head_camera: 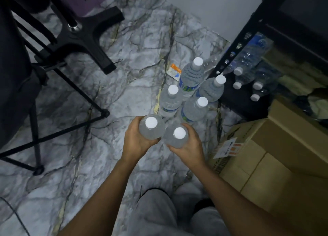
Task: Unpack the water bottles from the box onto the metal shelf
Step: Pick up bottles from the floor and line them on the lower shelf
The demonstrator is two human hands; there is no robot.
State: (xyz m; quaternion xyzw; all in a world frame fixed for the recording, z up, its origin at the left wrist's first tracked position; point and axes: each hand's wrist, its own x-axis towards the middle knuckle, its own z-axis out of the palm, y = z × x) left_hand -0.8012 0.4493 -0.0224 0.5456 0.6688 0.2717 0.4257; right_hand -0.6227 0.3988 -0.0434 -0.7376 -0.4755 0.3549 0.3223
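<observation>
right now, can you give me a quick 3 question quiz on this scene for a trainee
1. True or false: each hand holds one bottle.
2. How many capped bottles stand on the floor, apart from the held ones?
3. Where do the shelf's bottles lie? A) upright B) on their sides C) inside the box

Key
1. True: the left hand grips the left bottle and the right hand grips the right bottle.
2. Four: the floor bottles stand upright in a cluster by the shelf.
3. B: the shelf bottles lie on their sides, caps toward the camera. The box sits to the right.
</observation>
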